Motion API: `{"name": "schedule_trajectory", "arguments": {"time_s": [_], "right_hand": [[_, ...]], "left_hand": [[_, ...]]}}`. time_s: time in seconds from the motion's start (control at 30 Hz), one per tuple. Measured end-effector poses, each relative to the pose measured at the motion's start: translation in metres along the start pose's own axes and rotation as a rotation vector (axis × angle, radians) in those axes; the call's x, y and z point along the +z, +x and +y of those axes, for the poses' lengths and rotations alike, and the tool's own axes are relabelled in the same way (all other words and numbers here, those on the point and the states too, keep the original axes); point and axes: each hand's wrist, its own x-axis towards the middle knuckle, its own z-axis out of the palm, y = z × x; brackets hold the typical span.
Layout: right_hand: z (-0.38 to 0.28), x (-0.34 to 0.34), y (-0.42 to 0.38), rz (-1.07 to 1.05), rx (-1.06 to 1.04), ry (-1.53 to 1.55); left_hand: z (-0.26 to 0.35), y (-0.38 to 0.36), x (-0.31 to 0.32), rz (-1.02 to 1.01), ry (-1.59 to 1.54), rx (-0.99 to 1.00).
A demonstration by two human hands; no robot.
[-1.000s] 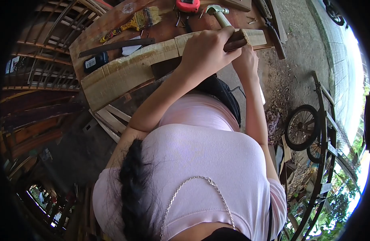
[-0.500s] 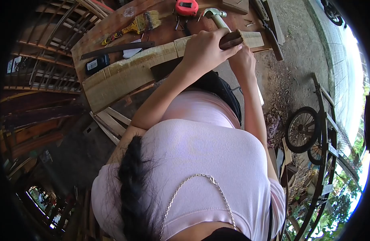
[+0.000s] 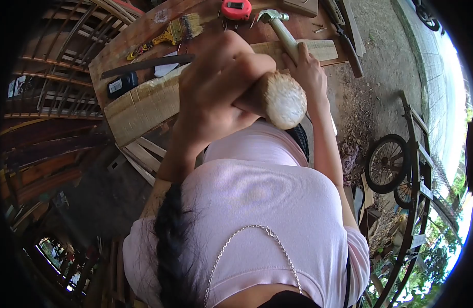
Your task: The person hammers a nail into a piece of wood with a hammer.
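Note:
Close to the camera, my left hand (image 3: 216,87) is closed around a wooden-handled tool. The rounded, frayed pale butt of its handle (image 3: 286,100) faces me; the rest of the tool is hidden behind the hand. My right hand (image 3: 310,72) is wrapped on the handle of a claw hammer (image 3: 282,32), whose metal head points away at the far side of the bench. Beneath both hands lies a long, rough wooden plank (image 3: 138,110) along the bench's near edge. The left hand covers the plank's middle part.
On the wooden bench (image 3: 110,56) lie a paintbrush (image 3: 169,36), a red tape measure (image 3: 236,9), a dark flat bar (image 3: 149,65), a small black box (image 3: 122,84) and scattered nails. A wheeled metal frame (image 3: 388,163) stands at the right, slatted wooden furniture at the left.
My left hand has risen toward the camera and left, away from the right hand, turning the handle's butt toward me. The hammer has hardly moved.

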Motion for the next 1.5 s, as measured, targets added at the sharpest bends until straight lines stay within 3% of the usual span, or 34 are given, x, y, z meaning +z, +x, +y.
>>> {"name": "schedule_trajectory", "arguments": {"time_s": [0.13,0.2,0.47,0.6,0.67,0.77,1.2,1.27,1.3,1.33,1.4,1.5], "right_hand": [[0.0,-0.005,0.0,-0.021,0.004,0.013],[0.001,-0.003,-0.001,-0.039,0.006,0.031],[0.003,-0.003,0.001,-0.055,0.013,0.048],[0.005,0.0,0.0,-0.039,0.007,0.042],[0.006,0.001,-0.004,0.098,-0.082,0.072],[0.005,-0.006,-0.005,0.009,-0.117,0.126],[0.02,0.005,0.001,0.092,-0.164,0.03],[0.02,-0.008,0.006,0.06,-0.194,0.181],[0.021,-0.017,0.003,-0.035,-0.047,0.312],[0.016,-0.033,-0.001,-0.035,-0.049,0.31],[0.01,-0.058,-0.013,-0.099,0.249,0.534],[0.025,-0.089,-0.033,0.006,0.223,1.028]], "left_hand": [[0.001,-0.025,0.025,-0.12,-0.012,-0.014],[0.003,-0.034,0.037,-0.175,-0.103,-0.122],[0.009,-0.038,0.057,-0.233,0.09,-0.231],[0.005,-0.035,0.063,-0.212,0.091,-0.249],[0.002,-0.032,0.061,-0.237,0.149,-0.234],[-0.007,-0.03,0.059,-0.191,0.079,-0.291],[-0.028,-0.031,0.069,-0.18,0.104,-0.344],[-0.03,-0.028,0.07,-0.209,0.133,-0.381],[-0.03,-0.029,0.07,-0.208,0.133,-0.382],[-0.03,-0.029,0.071,-0.226,0.147,-0.405],[-0.031,-0.03,0.074,-0.242,0.159,-0.436],[-0.034,-0.031,0.077,-0.261,0.199,-0.454]]}}
